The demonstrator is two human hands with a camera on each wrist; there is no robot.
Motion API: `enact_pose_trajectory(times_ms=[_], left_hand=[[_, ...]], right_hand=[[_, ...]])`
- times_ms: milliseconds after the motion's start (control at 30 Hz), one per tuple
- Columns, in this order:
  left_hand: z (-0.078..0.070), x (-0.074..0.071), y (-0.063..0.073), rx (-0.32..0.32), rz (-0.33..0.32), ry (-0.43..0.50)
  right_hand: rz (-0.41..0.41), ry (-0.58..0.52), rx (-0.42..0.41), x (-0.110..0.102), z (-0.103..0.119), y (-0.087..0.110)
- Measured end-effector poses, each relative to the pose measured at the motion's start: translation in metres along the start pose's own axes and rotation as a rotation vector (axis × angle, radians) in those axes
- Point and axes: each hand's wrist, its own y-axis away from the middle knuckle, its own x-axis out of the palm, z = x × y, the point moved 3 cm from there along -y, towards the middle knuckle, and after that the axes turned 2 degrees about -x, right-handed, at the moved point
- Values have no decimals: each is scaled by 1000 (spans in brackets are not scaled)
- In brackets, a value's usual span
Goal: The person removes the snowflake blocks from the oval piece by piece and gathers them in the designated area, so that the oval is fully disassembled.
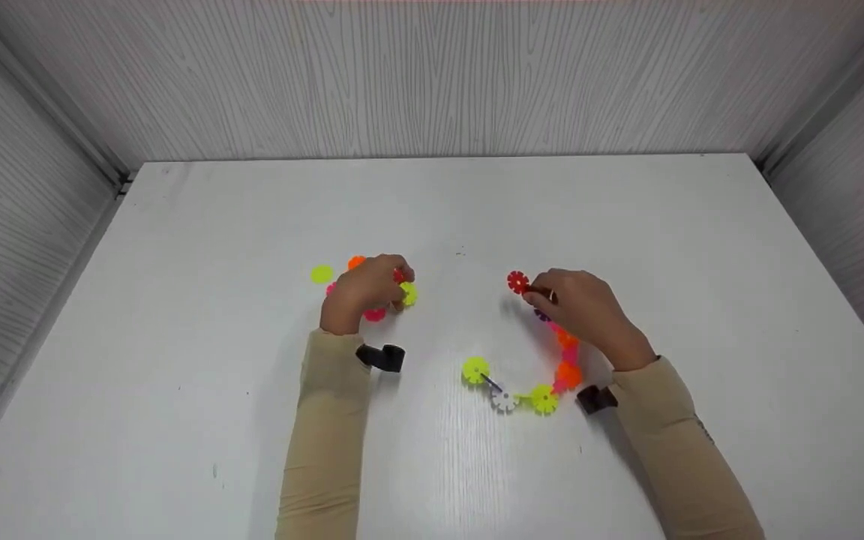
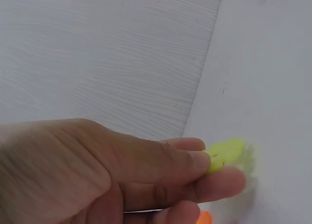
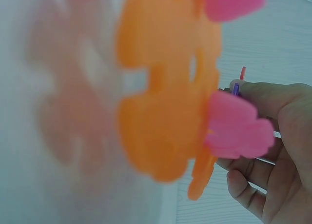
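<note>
Well in from the back and side edges of the white surface, the left hand's fingers pinch a yellow disc beside loose discs; the right hand's grasp the far end of a disc chain. Grained walls border the back and sides.
</note>
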Motion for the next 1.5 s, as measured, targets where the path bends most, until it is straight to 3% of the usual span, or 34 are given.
enact_pose_trajectory(times_ms=[567, 800, 1100, 1300, 1500], left_hand=[[7, 0, 3, -46, -44, -10], [8, -2, 2, -27, -82, -34], [-10, -6, 6, 73, -148, -2], [-32, 0, 8, 219, -168, 103], [-56, 14, 6, 336, -181, 136]], right_hand=[[20, 13, 15, 2, -2, 0], [24, 18, 14, 1, -2, -1], [4, 2, -12, 1, -1, -1], [22, 7, 0, 2, 0, -2], [37, 17, 21, 2, 2, -3]])
